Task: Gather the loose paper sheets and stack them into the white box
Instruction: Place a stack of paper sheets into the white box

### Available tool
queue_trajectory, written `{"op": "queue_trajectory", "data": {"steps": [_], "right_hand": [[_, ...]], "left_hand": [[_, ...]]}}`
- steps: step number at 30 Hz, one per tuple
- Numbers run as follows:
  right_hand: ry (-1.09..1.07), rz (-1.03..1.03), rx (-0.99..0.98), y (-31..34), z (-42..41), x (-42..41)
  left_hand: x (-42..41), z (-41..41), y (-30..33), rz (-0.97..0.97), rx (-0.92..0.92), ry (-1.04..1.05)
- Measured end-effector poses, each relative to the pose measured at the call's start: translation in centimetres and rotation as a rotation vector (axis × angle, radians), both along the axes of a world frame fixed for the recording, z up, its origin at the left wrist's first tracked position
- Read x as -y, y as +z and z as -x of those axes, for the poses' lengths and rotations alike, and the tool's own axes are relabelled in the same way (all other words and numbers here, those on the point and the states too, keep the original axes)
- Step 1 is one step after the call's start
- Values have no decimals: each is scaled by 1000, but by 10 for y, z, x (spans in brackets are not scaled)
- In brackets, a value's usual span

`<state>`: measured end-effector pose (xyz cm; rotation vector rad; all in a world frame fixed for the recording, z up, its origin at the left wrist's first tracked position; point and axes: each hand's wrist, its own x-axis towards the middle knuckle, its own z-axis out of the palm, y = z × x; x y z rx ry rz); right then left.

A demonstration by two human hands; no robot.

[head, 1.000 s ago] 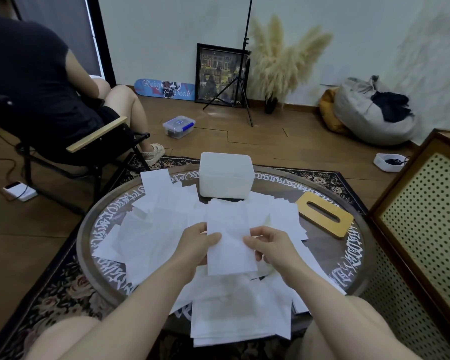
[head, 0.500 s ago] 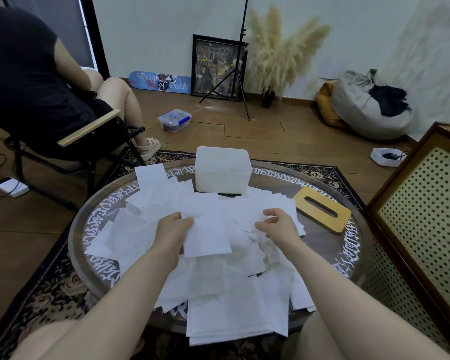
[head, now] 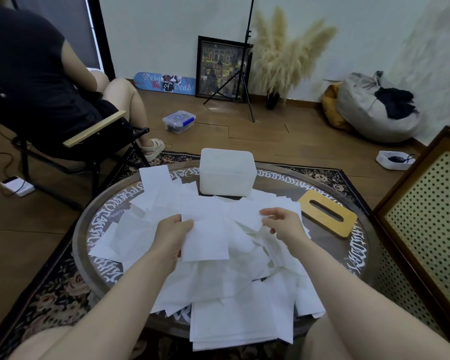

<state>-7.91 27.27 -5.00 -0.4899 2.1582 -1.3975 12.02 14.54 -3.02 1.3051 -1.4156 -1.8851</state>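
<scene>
Pinching one paper sheet, left hand above the tabletop pile, right hand fingers pinched on another sheet, white box beyond.

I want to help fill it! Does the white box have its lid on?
No. The white box has no lid on; its wooden slotted lid lies flat on the table beside it.

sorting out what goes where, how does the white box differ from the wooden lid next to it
The white box is a tall, upright container with rounded corners; the wooden lid is a thin, flat slab lying on the table. The box is plain white, the lid tan wood. The lid has a long slot cut through its middle; the box's visible sides are unbroken. Loose sheets reach the box's base, while the lid lies just beyond the pile's right edge. Both sit on the round table's far half.
</scene>
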Motion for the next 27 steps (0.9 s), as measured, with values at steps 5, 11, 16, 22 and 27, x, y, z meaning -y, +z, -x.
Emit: {"op": "queue_trajectory", "data": {"steps": [5,11,16,22,27], "right_hand": [[92,55,80,17,-7,-24],[240,-143,132,12,-8,-61],[162,-283,134,10,-5,-69],[56,-251,145,5,-9,-57],[-23,-194,201,3,-14,-49]], "left_hand": [[0,-1,-1,3,15,-10],[-4,1,-1,7,20,-19],[-6,2,-3,11,40,-34],[-8,3,-6,19,47,-51],[-7,3,-7,31,50,-64]]}}
